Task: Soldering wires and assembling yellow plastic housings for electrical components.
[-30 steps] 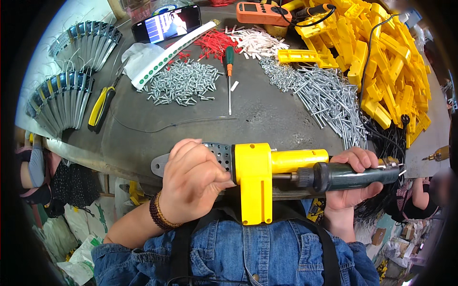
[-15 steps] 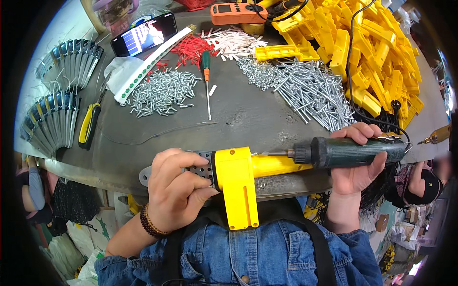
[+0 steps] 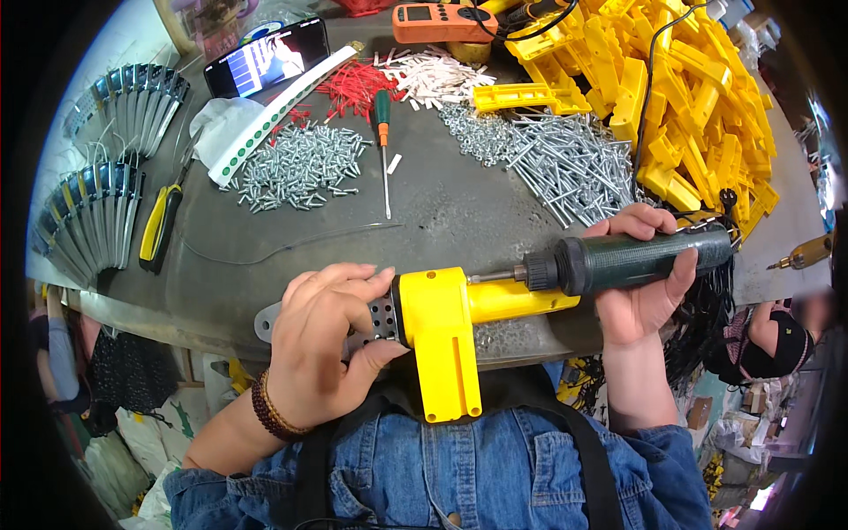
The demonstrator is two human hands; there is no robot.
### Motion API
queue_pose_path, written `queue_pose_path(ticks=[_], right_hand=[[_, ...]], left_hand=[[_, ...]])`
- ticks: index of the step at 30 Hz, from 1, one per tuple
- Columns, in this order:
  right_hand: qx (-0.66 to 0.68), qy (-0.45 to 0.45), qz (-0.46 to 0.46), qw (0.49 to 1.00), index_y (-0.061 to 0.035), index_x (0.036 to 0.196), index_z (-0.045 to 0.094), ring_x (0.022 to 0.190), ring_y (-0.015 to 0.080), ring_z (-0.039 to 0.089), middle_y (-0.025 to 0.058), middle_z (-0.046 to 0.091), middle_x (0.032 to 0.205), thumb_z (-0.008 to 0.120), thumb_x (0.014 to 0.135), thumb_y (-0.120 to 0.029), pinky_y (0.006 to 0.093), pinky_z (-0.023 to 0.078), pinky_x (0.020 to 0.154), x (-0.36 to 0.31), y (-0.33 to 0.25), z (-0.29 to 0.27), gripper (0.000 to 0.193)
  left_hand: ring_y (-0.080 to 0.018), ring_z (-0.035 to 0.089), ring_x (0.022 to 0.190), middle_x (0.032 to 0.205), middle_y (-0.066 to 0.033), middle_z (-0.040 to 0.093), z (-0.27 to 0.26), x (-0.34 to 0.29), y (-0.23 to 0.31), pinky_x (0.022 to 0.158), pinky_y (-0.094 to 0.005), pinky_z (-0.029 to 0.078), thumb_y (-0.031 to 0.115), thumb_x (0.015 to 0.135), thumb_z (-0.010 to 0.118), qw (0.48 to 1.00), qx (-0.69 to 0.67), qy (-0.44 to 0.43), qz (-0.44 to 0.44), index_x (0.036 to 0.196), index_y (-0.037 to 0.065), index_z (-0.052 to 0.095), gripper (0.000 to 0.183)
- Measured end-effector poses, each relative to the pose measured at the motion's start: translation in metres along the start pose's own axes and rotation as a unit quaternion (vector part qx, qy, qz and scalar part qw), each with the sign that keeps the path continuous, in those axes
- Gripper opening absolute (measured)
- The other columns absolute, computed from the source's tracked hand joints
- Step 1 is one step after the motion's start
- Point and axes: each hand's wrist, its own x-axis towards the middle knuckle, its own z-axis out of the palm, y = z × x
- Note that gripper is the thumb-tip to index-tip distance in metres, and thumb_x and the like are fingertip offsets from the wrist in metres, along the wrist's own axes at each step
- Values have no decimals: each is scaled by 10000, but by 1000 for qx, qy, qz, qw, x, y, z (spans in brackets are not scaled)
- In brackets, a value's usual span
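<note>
My left hand [image 3: 318,344] is closed on a perforated metal sleeve [image 3: 382,320], thumb below and fingertips above. A yellow plastic housing [image 3: 435,305] with a handle pointing right joins this sleeve, and a grip-like block hangs down from it. My right hand [image 3: 636,309] wraps round a dark green electric screwdriver [image 3: 654,259], lying almost level above the yellow handle. Its bit [image 3: 495,276] reaches the right side of the housing; whether a screw sits at the tip is too small to tell.
Short screws [image 3: 296,168], long screws [image 3: 574,168], red sleeves [image 3: 353,87] and white sleeves [image 3: 433,75] lie in heaps. Yellow housings [image 3: 689,97] pile up at far right. A hand screwdriver [image 3: 382,132], yellow-black cutters [image 3: 161,225], a phone [image 3: 268,60] and stacked metal parts [image 3: 88,221] lie about.
The electric screwdriver has shifted left and tilted, its rear end now higher, and its bit meets the housing more squarely. My left fingers have moved up a little on the sleeve.
</note>
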Motion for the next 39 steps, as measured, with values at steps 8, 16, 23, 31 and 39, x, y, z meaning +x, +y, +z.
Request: queue_pose_path(ticks=[8, 16, 23, 31, 39], right_hand=[[3, 32, 23, 999, -211, 1120, 577, 989, 102, 538, -45, 507, 1058, 816, 773, -272, 440, 322, 1083, 5, 1, 3, 425], [-13, 19, 32, 999, -209, 1096, 573, 1004, 101, 541, -48, 510, 1074, 818, 765, -212, 435, 326, 1090, 3, 1, -7, 412], [62, 0, 95, 994, -221, 972, 542, 1021, 88, 529, -74, 485, 1062, 837, 729, -147, 452, 302, 1116, 14, 4, -25, 390], [65, -38, 118, 990, -250, 958, 537, 1033, 91, 523, -84, 491, 1063, 849, 718, -129, 493, 272, 1145, 19, 8, -29, 412], [-6, -92, 72, 993, -286, 1222, 582, 1079, 108, 520, -55, 507, 1162, 853, 733, -182, 474, 286, 1153, 9, 0, -32, 569]], left_hand=[[-356, 579, 1063, 1133, -143, 635, -12, 14, 4, 905, -423, 426, 178, 632, 830, 998, -30, -50, -23, 983, 26, 570, 463], [-328, 543, 908, 950, -123, 556, -13, 49, -30, 797, -384, 407, 288, 540, 806, 975, -24, -210, 68, 1025, 46, 595, 581], [-330, 518, 843, 869, -122, 511, -3, 54, -38, 762, -403, 404, 256, 494, 800, 964, -91, -243, 48, 944, 34, 570, 552], [-340, 512, 836, 859, -133, 500, -1, 61, -39, 758, -408, 402, 253, 485, 808, 959, -104, -257, 56, 943, 19, 563, 569], [-351, 549, 893, 936, -152, 555, -12, 68, -30, 819, -417, 431, 289, 543, 834, 958, -69, -272, 66, 1031, 4, 581, 619]])
